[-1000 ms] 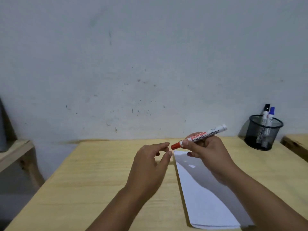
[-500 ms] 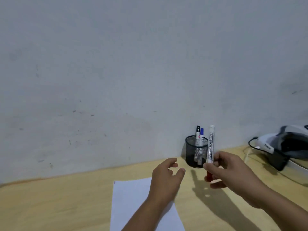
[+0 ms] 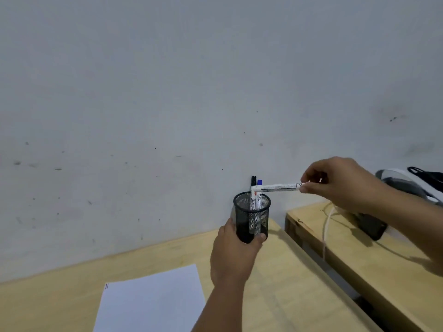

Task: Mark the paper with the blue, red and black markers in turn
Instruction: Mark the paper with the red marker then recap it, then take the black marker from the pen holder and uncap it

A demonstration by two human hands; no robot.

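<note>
My left hand (image 3: 233,255) grips the base of the black mesh pen cup (image 3: 251,216) near the table's back edge. The black marker (image 3: 253,180) and blue marker (image 3: 259,182) stand upright inside the cup. My right hand (image 3: 340,183) pinches one end of the red marker (image 3: 275,187), which lies almost level with its white far end over the cup's rim. Its red cap is hidden in my fingers. The white paper (image 3: 153,303) lies flat on the table at the lower left, with small marks at its near left corner.
A second wooden table (image 3: 359,255) stands to the right across a narrow gap. It carries a white cable (image 3: 326,226), a black device (image 3: 369,226) and a white-and-black object (image 3: 407,180) against the grey wall.
The view has swung right. My left hand moved from above the paper and took hold of the cup. My right hand tipped the red marker from upright to level over the cup.
</note>
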